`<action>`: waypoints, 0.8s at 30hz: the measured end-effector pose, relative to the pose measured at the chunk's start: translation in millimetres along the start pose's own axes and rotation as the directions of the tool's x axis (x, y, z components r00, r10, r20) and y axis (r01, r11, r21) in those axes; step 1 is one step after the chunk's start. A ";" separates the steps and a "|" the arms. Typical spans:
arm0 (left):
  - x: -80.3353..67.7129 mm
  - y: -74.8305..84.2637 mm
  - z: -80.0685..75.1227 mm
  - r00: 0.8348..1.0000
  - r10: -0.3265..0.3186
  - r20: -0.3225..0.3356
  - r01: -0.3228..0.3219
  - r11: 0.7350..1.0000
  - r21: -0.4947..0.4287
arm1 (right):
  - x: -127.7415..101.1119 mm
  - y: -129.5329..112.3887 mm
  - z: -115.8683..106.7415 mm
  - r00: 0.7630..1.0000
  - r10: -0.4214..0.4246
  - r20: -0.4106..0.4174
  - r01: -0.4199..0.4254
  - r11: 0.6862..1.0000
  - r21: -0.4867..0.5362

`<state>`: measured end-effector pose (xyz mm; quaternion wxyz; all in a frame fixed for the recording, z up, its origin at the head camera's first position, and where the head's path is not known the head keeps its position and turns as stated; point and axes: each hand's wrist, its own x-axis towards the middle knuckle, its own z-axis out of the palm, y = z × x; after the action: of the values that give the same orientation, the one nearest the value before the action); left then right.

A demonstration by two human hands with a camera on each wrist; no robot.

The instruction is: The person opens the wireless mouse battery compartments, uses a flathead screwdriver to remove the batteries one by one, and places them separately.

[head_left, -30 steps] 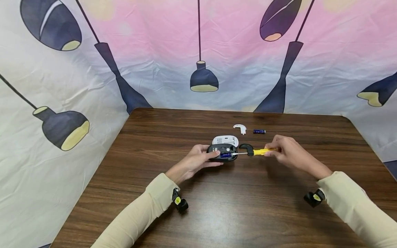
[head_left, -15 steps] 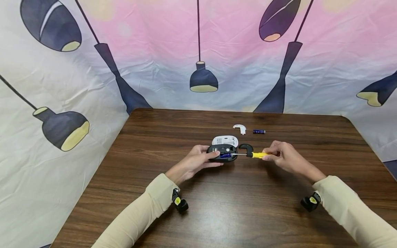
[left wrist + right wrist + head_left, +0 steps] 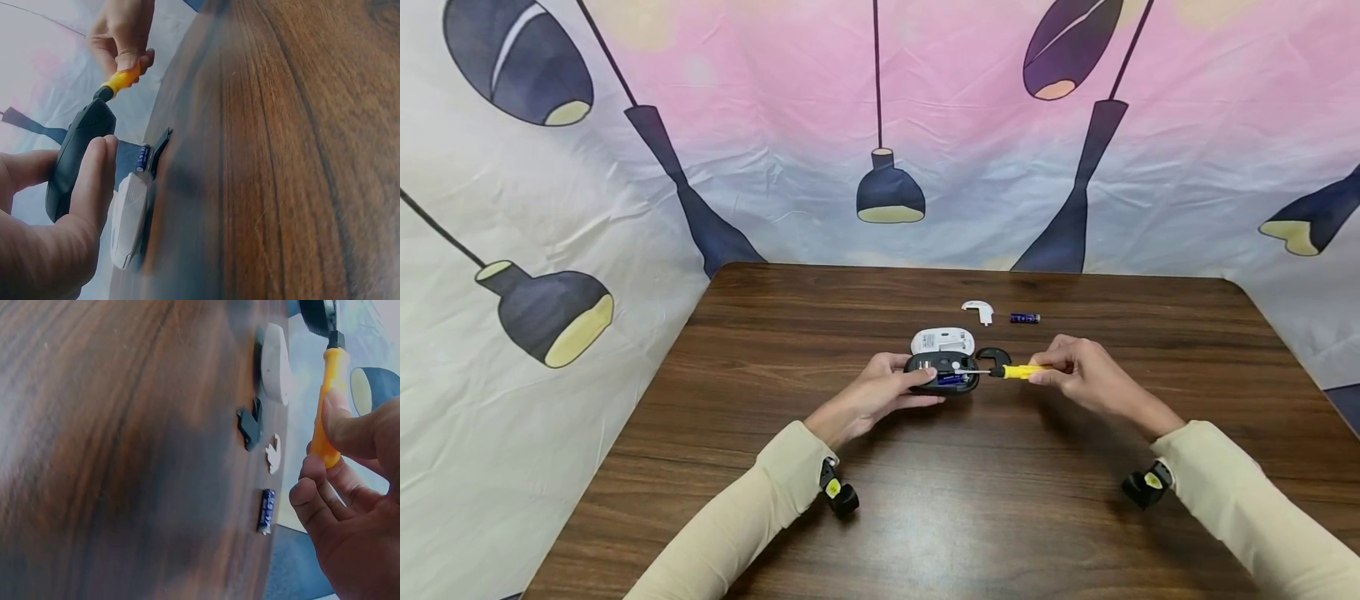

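My left hand [image 3: 880, 385] holds a black computer mouse [image 3: 917, 385] with its underside up, thumb on top and fingers along the sides. A blue battery [image 3: 953, 378] sits in the mouse's uncovered compartment. My right hand [image 3: 1078, 371] grips the yellow handle of a screwdriver [image 3: 1019, 372] between thumb and fingers. Its metal shaft points left, and the tip overlaps the compartment beside the battery's right end. In the left wrist view the mouse [image 3: 80, 150] is tilted and raised over the table. The right wrist view shows the screwdriver handle [image 3: 330, 406] under the thumb.
Just behind the held mouse lies a white mouse [image 3: 942, 340], underside up. A black curved cover [image 3: 997, 356] is to its right. Farther back are a white cover piece [image 3: 981, 310] and another blue battery [image 3: 1025, 318]. Patterned cloth [image 3: 820, 200] hangs behind the wooden table [image 3: 760, 333].
The right hand has moved left with the screwdriver, bringing its tip farther over the compartment. The black mouse has shifted slightly to the right and toward me in the left hand.
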<state>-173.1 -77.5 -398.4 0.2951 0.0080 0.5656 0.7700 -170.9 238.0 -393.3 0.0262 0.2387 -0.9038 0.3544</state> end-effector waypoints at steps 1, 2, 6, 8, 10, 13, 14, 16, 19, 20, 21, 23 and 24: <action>-0.1 0.5 -0.1 1.000 0.002 -0.005 -0.002 1.000 -0.005 | -0.3 -0.7 -2.2 1.000 -0.006 -0.006 0.006 1.000 -0.003; -0.1 0.9 -0.4 1.000 0.006 -0.008 -0.006 1.000 -0.006 | -0.7 -1.2 -4.4 1.000 -0.009 -0.012 0.009 1.000 -0.005; -1.2 2.8 -0.7 1.000 0.011 -0.018 -0.011 1.000 -0.002 | -1.1 -3.8 -12.5 0.999 -0.031 -0.028 0.030 0.999 -0.013; -1.5 3.1 -0.9 1.000 0.011 -0.022 -0.011 1.000 0.000 | -0.5 -5.1 -15.7 0.999 -0.041 -0.032 0.040 0.999 -0.021; -1.8 3.2 -1.1 1.000 0.011 -0.026 -0.011 1.000 0.001 | 0.4 -6.5 -18.8 0.998 -0.056 -0.037 0.055 0.998 -0.036; -1.8 3.0 -1.3 0.999 0.013 -0.029 -0.013 1.000 0.002 | 1.9 -8.5 -23.0 0.995 -0.085 -0.050 0.082 0.995 -0.062; -1.8 3.1 -1.2 0.999 0.010 -0.032 -0.010 1.000 -0.002 | 2.3 -9.2 -24.3 0.994 -0.092 -0.053 0.089 0.994 -0.067; -1.6 3.0 -1.3 0.999 0.014 -0.030 -0.014 1.000 0.000 | 2.9 -10.7 -26.3 0.993 -0.102 -0.055 0.098 0.992 -0.073; -2.1 3.1 -1.1 0.999 0.016 -0.028 -0.016 1.000 -0.002 | 3.1 -12.3 -27.9 0.994 -0.103 -0.048 0.100 0.993 -0.067; -2.1 3.1 -1.1 0.999 0.017 -0.029 -0.017 1.000 -0.002 | 3.0 -12.8 -28.2 0.994 -0.100 -0.043 0.097 0.993 -0.065; -1.7 3.0 -1.1 0.999 0.019 -0.029 -0.019 1.000 -0.001 | 3.1 -13.0 -28.5 0.994 -0.099 -0.039 0.096 0.993 -0.064; -1.8 2.9 -1.2 0.999 0.019 -0.033 -0.019 1.000 -0.001 | 3.2 -13.4 -28.4 0.995 -0.097 -0.034 0.095 0.993 -0.064; -1.6 2.8 -1.4 0.999 0.017 -0.037 -0.017 1.000 -0.004 | 3.2 -13.6 -28.4 0.995 -0.095 -0.034 0.093 0.993 -0.067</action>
<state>-173.5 -80.0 -396.0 0.2779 -0.0020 0.5693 0.7737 -171.1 246.5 -362.8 0.0674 0.2735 -0.9020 0.3273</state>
